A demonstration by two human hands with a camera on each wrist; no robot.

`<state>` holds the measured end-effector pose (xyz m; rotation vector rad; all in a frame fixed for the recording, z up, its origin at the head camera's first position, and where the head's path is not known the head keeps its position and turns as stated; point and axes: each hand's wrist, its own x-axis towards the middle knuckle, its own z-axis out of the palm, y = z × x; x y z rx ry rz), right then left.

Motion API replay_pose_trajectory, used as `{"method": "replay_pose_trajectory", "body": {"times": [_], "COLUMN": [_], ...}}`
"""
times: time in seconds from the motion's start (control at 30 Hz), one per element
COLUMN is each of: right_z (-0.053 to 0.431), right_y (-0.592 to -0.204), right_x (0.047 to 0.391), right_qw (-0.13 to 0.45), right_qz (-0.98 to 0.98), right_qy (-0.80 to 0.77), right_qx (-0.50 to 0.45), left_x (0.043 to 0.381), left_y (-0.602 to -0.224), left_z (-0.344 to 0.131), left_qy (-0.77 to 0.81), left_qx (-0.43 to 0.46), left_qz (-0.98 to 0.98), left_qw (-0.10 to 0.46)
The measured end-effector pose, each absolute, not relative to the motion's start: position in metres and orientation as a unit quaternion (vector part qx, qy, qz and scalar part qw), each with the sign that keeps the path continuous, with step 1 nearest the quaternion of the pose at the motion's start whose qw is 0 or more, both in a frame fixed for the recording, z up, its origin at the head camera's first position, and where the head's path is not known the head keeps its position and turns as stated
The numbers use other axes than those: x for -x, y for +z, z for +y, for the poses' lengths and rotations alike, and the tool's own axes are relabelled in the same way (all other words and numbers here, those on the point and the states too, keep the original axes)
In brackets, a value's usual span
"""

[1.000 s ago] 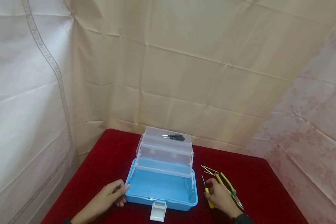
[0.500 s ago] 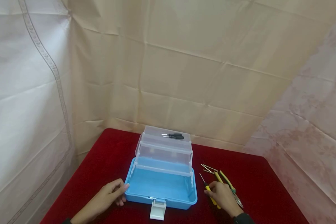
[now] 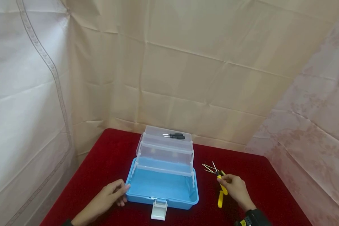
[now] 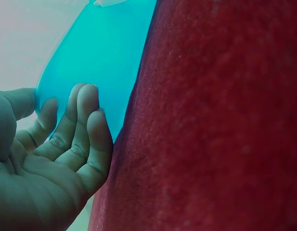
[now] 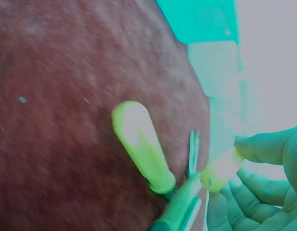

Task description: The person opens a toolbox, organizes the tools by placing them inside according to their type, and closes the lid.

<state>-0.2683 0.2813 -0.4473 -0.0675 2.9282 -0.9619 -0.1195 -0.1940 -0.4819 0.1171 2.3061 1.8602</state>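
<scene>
My left hand (image 3: 110, 195) grips the left front corner of a blue toolbox (image 3: 175, 204), thumb at the rim and fingers against the outer wall (image 4: 102, 57). The box stands open, its clear trays (image 3: 165, 153) fanned out toward the back. To the right of it, my right hand (image 3: 235, 188) pinches a yellow-handled screwdriver (image 3: 221, 182) above the table, blade pointing away. Below lies a second yellow screwdriver handle (image 3: 220, 199); its blade end is hidden. Green-and-yellow pliers (image 5: 179, 204) lie beside it, mostly covered by my right hand in the head view.
Several hex keys (image 3: 208, 169) lie just beyond the pliers. Two small black screwdrivers (image 3: 176, 136) rest on the rearmost clear tray. A white latch (image 3: 159, 211) hangs down at the box's front. Cloth walls surround the red-covered table (image 3: 115, 147).
My right hand has picked up a yellow screwdriver from the table and moved slightly right and up, uncovering the second yellow handle. My left hand stays at the toolbox corner.
</scene>
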Motion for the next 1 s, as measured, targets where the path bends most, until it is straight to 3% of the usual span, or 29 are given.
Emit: {"method": "replay_pose_trajectory", "body": {"times": [1.0], "right_z": [0.278], "right_y": [-0.434], "right_x": [0.273], "right_qw": [-0.013], "right_qz": [0.943], "right_qy": [-0.330], "right_qx": [0.049], "left_x": [0.120], "left_y": [-0.483], "left_z": [-0.194], "left_qy": [0.627], "left_qx": [-0.034], "left_qz": [0.773], "left_qw": [0.091]}}
